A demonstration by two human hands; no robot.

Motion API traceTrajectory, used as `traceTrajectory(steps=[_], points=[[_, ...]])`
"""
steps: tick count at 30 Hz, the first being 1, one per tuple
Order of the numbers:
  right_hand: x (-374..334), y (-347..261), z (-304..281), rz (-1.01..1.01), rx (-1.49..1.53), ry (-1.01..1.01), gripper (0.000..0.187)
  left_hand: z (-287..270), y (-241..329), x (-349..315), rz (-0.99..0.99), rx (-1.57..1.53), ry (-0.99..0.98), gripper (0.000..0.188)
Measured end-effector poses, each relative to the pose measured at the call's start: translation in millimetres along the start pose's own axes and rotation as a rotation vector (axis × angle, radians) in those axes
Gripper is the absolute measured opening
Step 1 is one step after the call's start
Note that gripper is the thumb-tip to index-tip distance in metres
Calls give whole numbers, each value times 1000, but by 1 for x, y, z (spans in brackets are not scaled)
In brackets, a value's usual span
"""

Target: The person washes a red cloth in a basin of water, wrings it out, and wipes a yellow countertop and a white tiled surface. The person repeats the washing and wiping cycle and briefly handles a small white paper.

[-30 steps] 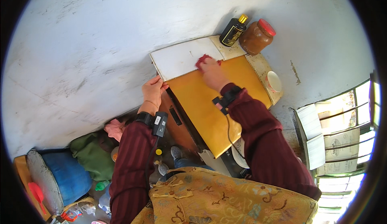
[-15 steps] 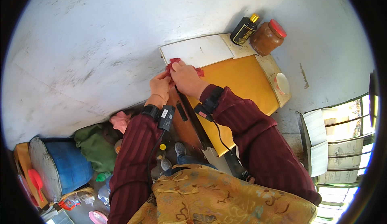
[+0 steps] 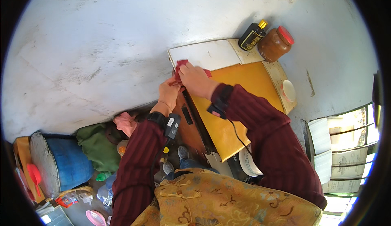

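You stood over a small cabinet with an orange-yellow top (image 3: 248, 100), pushed against the whitewashed wall (image 3: 122, 43), and you worked at its near left corner. A white board (image 3: 207, 55) lay along the back edge by the wall. Behind it stood a dark bottle with a yellow cap (image 3: 252, 35) and a brown jar with a red lid (image 3: 275, 43), close together and well clear of your hands.

Judging by how things lay, the step was wiping the top with a red cloth (image 3: 182, 65), which sat at the corner where the white board met the orange surface. To do it well, you needed the cloth bunched firmly, flat pressure, and strokes away from the bottle and jar so nothing got knocked.

Your right hand (image 3: 196, 80) pressed down on the cloth, fingers curled over it, closed on the fabric. Your left hand (image 3: 169, 93) was just beside it at the cabinet's edge, fingertips pinched together on the cloth's lower fold, the two hands touching.
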State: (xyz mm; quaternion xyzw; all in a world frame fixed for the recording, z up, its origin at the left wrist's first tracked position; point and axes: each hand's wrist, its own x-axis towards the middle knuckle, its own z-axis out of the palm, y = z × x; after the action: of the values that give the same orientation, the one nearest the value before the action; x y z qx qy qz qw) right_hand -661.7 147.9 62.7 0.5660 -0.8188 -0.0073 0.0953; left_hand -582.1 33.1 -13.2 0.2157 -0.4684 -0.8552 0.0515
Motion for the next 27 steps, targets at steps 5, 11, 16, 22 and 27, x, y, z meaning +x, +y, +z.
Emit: traceTrajectory(steps=[5, 11, 16, 22, 27], points=[[23, 9, 8, -16, 90, 100, 23, -20, -5, -21, -15, 170, -2, 42], [28, 5, 6, 40, 113, 92, 18, -99, -21, -77, -71, 9, 112, 41], [30, 3, 6, 35, 85, 78, 14, -231, -30, -177, -91, -202, 240, 46], [63, 10, 9, 97, 88, 150, 24, -333, -72, -294, -202, -15, 686, 44], [49, -1, 9, 147, 78, -52, 23, -386, -124, -360, -140, -262, 765, 44]])
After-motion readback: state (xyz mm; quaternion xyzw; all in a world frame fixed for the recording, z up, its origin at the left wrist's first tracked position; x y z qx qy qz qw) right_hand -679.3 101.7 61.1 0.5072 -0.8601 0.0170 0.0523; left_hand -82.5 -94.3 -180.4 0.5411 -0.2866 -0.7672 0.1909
